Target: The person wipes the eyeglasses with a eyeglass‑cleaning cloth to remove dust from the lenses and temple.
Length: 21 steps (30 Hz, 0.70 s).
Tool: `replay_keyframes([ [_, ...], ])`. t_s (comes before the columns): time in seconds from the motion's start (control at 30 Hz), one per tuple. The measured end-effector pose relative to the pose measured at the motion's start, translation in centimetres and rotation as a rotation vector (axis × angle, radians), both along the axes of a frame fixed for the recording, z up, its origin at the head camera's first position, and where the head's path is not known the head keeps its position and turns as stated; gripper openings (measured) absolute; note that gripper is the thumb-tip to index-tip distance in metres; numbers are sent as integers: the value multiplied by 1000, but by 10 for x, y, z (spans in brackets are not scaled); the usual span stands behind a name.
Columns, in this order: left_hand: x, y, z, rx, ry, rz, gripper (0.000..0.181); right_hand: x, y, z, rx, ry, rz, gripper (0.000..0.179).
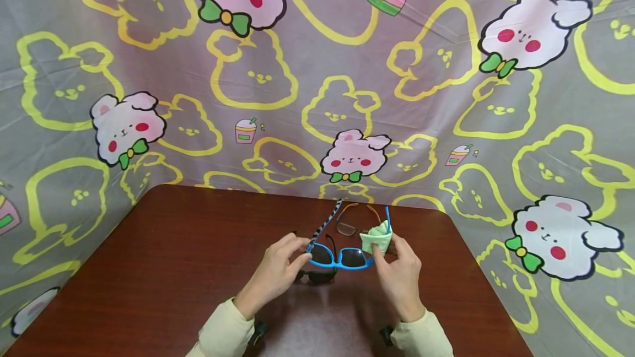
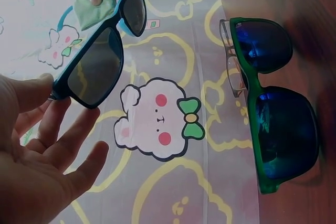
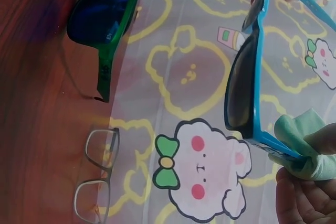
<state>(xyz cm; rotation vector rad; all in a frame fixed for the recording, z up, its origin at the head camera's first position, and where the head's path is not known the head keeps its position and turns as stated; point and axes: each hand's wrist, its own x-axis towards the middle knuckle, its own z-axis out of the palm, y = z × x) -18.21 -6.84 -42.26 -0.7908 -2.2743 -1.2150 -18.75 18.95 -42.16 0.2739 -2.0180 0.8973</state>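
A pair of blue-framed sunglasses [image 1: 338, 263] with dark lenses is held up over the table between both hands. My left hand [image 1: 278, 269] pinches the frame at its left hinge corner, thumb against fingers, with the other fingers spread in the left wrist view. A pale green cloth [image 1: 375, 239] is folded around the right temple arm [image 3: 278, 148], and my right hand [image 1: 401, 277] pinches the arm through it. The left temple arm [image 1: 327, 220] has a patterned inner side and points away from me.
Dark green-framed sunglasses [image 2: 255, 85] lie on the brown table [image 1: 163, 269], just beneath the held pair. Farther back are thin-framed clear eyeglasses [image 3: 113, 153]. A cartoon-print curtain [image 1: 278, 70] hangs along the table's back and sides.
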Motion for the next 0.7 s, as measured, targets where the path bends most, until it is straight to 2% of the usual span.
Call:
replay_keyframes([
  [0.53,2,-1,2,-39,83,10,21,-2,5,12,-30,31,-37,27],
  [0.7,4,-2,5,-74,106,31,22,-1,5,14,-35,29,-36,28],
])
